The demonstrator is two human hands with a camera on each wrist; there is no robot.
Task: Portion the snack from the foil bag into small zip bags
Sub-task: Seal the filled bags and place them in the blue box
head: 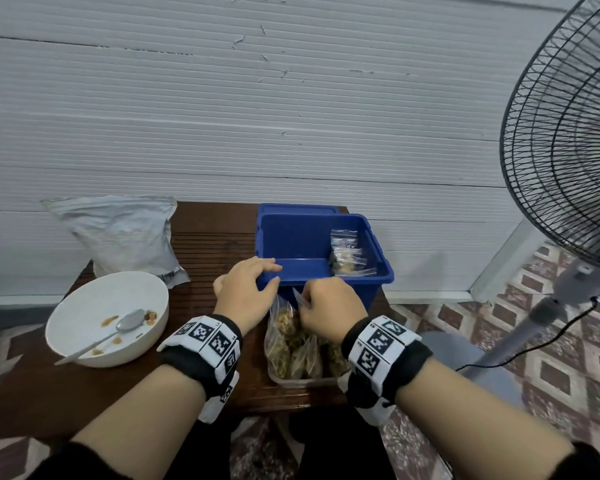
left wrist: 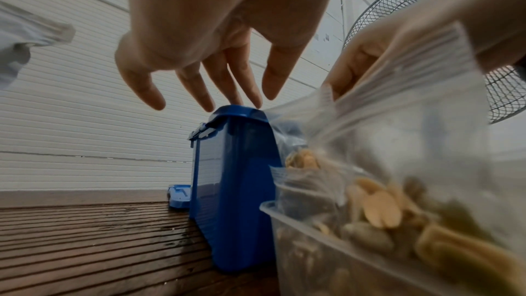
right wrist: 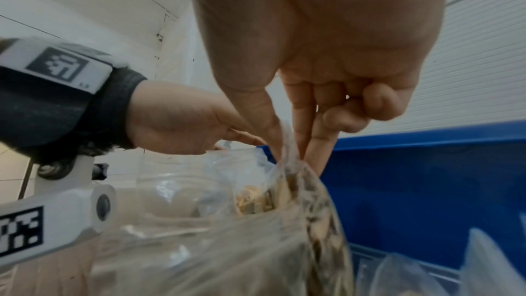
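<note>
Zip bag (head: pixel 284 322) (top) between right-hand fingers (right wrist: pixel 301 120)

Both forearms reach forward from the near edge, bare, each with a black wrist band carrying white marker blocks. The left hand (head: pixel 244 292) is palm down, fingers spread and nearly straight, fingertips (left wrist: pixel 250 96) touching the bin's (head: pixel 385 271) near rim. The right hand (head: pixel 329 308), just right of it, is curled, thumb and fingers pinching the top of a zip bag (right wrist: pixel 301 190).
</note>
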